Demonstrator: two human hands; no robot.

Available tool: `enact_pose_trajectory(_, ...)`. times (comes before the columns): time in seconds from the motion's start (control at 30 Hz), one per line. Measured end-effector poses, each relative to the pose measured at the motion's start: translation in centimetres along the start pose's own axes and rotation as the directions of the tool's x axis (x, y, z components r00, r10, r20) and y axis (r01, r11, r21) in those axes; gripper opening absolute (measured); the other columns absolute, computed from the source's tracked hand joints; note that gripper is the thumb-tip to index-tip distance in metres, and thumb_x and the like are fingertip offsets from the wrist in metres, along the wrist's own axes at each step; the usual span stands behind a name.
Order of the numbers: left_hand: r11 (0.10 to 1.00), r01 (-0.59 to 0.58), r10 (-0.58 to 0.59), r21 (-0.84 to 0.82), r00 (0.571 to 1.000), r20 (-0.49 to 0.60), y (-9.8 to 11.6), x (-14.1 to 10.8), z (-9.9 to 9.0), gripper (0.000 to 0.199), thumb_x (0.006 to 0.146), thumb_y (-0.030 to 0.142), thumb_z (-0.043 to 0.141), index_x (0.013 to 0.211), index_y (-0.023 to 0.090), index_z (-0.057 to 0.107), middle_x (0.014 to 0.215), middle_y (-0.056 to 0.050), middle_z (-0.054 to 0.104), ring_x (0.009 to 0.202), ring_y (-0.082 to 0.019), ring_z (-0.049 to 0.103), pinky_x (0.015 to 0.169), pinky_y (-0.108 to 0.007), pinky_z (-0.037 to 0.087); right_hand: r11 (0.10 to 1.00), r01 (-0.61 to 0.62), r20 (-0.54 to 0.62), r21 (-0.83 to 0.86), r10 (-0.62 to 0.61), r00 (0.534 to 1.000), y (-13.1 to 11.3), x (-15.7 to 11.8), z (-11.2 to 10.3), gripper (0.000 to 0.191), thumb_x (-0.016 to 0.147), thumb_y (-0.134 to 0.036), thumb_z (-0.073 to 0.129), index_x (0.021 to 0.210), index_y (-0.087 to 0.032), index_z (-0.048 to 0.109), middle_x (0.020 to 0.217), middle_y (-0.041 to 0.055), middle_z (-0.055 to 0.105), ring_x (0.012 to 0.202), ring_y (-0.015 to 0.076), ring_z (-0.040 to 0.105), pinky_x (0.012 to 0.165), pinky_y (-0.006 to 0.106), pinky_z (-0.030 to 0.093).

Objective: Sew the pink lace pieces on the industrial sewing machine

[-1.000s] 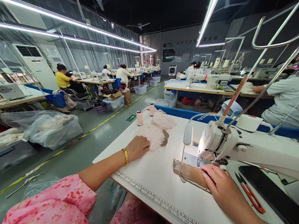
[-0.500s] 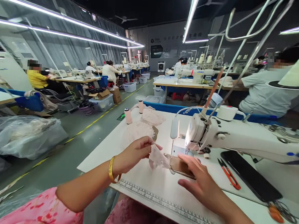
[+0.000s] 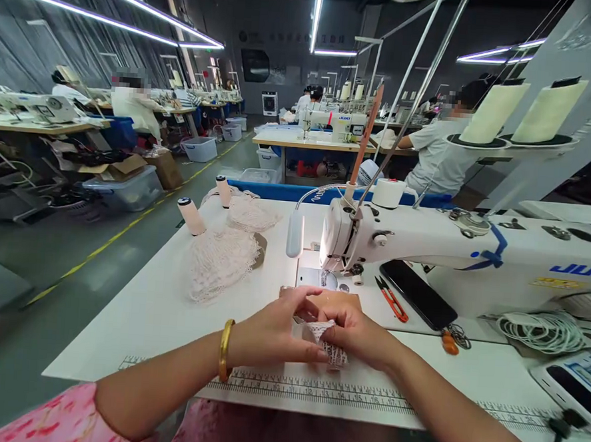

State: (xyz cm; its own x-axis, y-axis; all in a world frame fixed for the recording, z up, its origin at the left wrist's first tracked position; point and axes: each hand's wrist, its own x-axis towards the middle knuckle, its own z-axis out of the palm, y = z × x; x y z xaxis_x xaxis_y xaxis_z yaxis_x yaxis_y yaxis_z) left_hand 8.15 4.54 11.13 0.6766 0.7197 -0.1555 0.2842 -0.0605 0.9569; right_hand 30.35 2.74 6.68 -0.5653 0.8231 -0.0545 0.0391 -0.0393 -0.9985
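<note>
Both hands meet over the white table (image 3: 119, 317), in front of the sewing machine (image 3: 404, 238). My right hand (image 3: 361, 335) pinches a small piece of pale lace (image 3: 335, 353), which hangs below its fingers. Curved around the lace's left side, my left hand (image 3: 279, 330) has its thumb and fingers apart, the thumb close to the lace. Just behind the hands a flat tan piece (image 3: 341, 300) lies before the needle area. A pile of pale lace (image 3: 223, 263) is on the table to the left.
Two thread spools (image 3: 191, 217) stand behind the lace pile. Red-handled snips (image 3: 393, 300) and a black phone (image 3: 418, 294) lie right of the needle. A printed ruler (image 3: 315, 390) runs along the front edge. Coiled white cord (image 3: 542, 331) sits at the right. Other people work at tables beyond.
The view has turned right. My hands have come together near the front edge; the lace is now in my right hand, and my left hand has opened around it.
</note>
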Motion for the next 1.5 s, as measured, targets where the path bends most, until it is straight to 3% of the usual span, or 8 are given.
enact_pose_trajectory(0.13, 0.952, 0.163, -0.143, -0.260, 0.985, 0.096, 1.2, 0.9, 0.7, 0.037, 0.076, 0.036, 0.079, 0.100, 0.018, 0.057, 0.083, 0.002, 0.057, 0.073, -0.013, 0.052, 0.068, -0.026, 0.042, 0.997, -0.012, -0.095, 0.082, 0.020, 0.995, -1.0, -0.4, -0.2, 0.063, 0.078, -0.070, 0.088, 0.069, -0.021, 0.049, 0.078, -0.0005, 0.054, 0.071, 0.0162, 0.051, 0.065, 0.027, 0.041)
enact_pose_trajectory(0.23, 0.814, 0.377, -0.299, -0.441, 0.924, 0.239, 1.2, 1.2, -0.1, 0.034, 0.067, 0.032, 0.077, 0.091, 0.018, 0.057, 0.078, 0.003, 0.054, 0.067, -0.012, 0.048, 0.061, -0.024, 0.035, 0.989, -0.047, -0.121, 0.141, 0.064, 0.991, -1.5, -0.7, -0.4, 0.062, 0.073, -0.071, 0.091, 0.078, -0.022, 0.052, 0.075, -0.0031, 0.052, 0.067, 0.0150, 0.050, 0.061, 0.026, 0.042)
enact_pose_trajectory(0.3, 0.820, 0.402, -0.318, -0.407, 0.912, 0.259, 0.9, 1.5, -0.8, 0.033, 0.070, 0.036, 0.075, 0.095, 0.018, 0.062, 0.084, 0.000, 0.059, 0.073, -0.015, 0.053, 0.063, -0.026, 0.039, 0.986, -0.070, -0.111, 0.153, 0.088, 0.990, -1.5, -0.7, -0.5, 0.060, 0.075, -0.070, 0.090, 0.084, -0.022, 0.055, 0.074, -0.0035, 0.054, 0.064, 0.0145, 0.050, 0.058, 0.025, 0.041)
enact_pose_trajectory(0.47, 0.982, 0.093, -0.053, -0.165, 0.971, 0.231, -0.4, 3.3, -1.7, 0.037, 0.082, 0.048, 0.080, 0.091, 0.017, 0.061, 0.088, 0.000, 0.059, 0.084, -0.015, 0.054, 0.074, -0.026, 0.042, 0.995, -0.072, -0.170, 0.063, 0.082, 0.982, -0.6, -0.4, -0.8, 0.051, 0.087, -0.067, 0.081, 0.090, -0.022, 0.057, 0.069, -0.0041, 0.055, 0.059, 0.0139, 0.048, 0.054, 0.025, 0.038)
enact_pose_trajectory(0.63, 0.997, -0.008, 0.003, 0.080, 0.998, 0.059, -1.4, 4.5, -1.8, 0.042, 0.090, 0.052, 0.071, 0.074, 0.017, 0.053, 0.071, 0.006, 0.042, 0.068, -0.011, 0.037, 0.061, -0.024, 0.030, 0.976, 0.022, -0.290, -0.218, -0.087, 0.953, 0.1, -0.2, -1.1, 0.039, 0.095, -0.059, 0.073, 0.094, -0.022, 0.061, 0.090, 0.0001, 0.058, 0.077, 0.0168, 0.052, 0.066, 0.028, 0.042)
enact_pose_trajectory(0.77, 0.982, -0.062, 0.080, 0.178, 0.992, -0.094, -2.0, 3.9, -1.5, 0.028, 0.092, 0.042, 0.065, 0.080, 0.017, 0.063, 0.076, 0.002, 0.057, 0.075, -0.014, 0.049, 0.067, -0.026, 0.037, 0.921, 0.026, -0.310, -0.388, -0.158, 0.938, 0.1, -0.2, -0.7, 0.023, 0.098, -0.044, 0.066, 0.092, -0.023, 0.059, 0.082, -0.0025, 0.056, 0.071, 0.0166, 0.047, 0.064, 0.029, 0.037)
enact_pose_trajectory(1.03, 0.818, -0.381, 0.476, 0.431, 0.869, -0.134, -3.1, 3.4, -0.8, 0.012, 0.095, 0.020, 0.059, 0.089, 0.021, 0.069, 0.080, 0.002, 0.065, 0.075, -0.013, 0.057, 0.071, -0.025, 0.041, 0.847, 0.071, -0.338, -0.527, -0.285, 0.897, 0.7, -0.7, -0.2, 0.013, 0.103, -0.039, 0.060, 0.107, -0.026, 0.061, 0.096, -0.0002, 0.063, 0.077, 0.0184, 0.052, 0.070, 0.031, 0.042)
enact_pose_trajectory(1.5, 0.699, -0.497, 0.654, 0.514, 0.735, -0.179, -3.4, 3.3, -0.1, 0.020, 0.083, 0.004, 0.057, 0.090, 0.022, 0.065, 0.086, 0.001, 0.062, 0.081, -0.014, 0.057, 0.073, -0.025, 0.047, 0.640, 0.281, -0.212, -0.716, -0.582, 0.785, 0.3, -0.7, 0.0, 0.010, 0.103, -0.018, 0.054, 0.099, -0.027, 0.059, 0.092, -0.0004, 0.063, 0.083, 0.0183, 0.059, 0.074, 0.031, 0.047)
